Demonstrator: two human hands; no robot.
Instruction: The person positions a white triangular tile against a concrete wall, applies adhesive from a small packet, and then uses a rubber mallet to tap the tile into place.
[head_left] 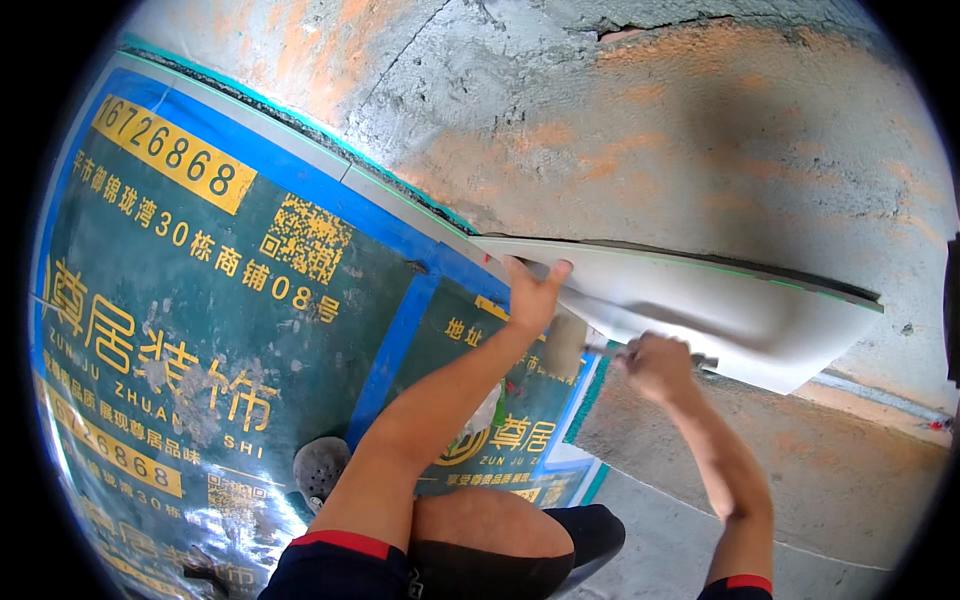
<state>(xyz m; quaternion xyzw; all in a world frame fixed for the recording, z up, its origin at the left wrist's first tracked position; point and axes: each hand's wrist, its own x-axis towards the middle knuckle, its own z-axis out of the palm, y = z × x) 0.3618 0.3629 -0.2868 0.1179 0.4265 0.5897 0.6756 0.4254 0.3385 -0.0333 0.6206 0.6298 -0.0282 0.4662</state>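
A long, pale grey tile [790, 345] stands along the foot of the rough wall, in line with a row of narrow tiles at its left. My left hand [535, 293] presses on the left end of this tile, thumb and forefinger spread apart; the other fingers are partly hidden. My right hand [660, 368] is closed round the handle of a mallet [564, 345] with a pale, blunt head and a metal shaft. The mallet's head is just in front of the tile's lower left part, near my left wrist. Whether it touches the tile I cannot tell.
Printed green sheeting [340, 350], joined with blue tape [395, 345], covers the floor at the left. A grey shoe [322, 470] is on it. Bare concrete floor [660, 500] lies at the right, with a pale pipe [880, 397] along the wall [640, 130].
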